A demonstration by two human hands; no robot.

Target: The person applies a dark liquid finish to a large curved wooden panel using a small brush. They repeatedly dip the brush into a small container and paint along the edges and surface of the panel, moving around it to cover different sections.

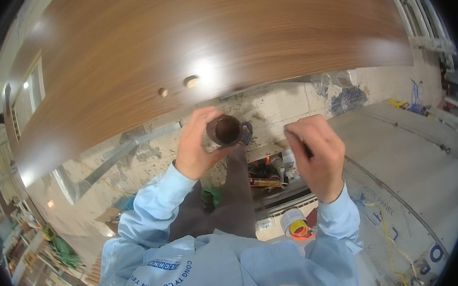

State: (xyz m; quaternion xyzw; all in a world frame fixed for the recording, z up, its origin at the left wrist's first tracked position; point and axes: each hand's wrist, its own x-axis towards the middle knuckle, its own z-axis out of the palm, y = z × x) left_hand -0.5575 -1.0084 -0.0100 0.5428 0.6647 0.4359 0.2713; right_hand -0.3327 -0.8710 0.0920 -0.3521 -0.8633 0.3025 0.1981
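My left hand is wrapped round a dark brown hollow cylinder, its round opening facing up toward me. I cannot tell whether it is a cup or a roll. Out to the right and apart from the cylinder is my right hand, with its fingers curled and thumb pressed to them. Whatever it pinches, if anything, is too small to make out. Beyond both hands stands a large wood-grain panel with two small round pale-edged marks or holes near its lower edge.
Below my hands sits an open toolbox with tools and tubes. A roll of yellow tape lies near a white container. Large grey panels with yellow cord lie at the right. A plastic-wrapped length rests on the stained floor at the left.
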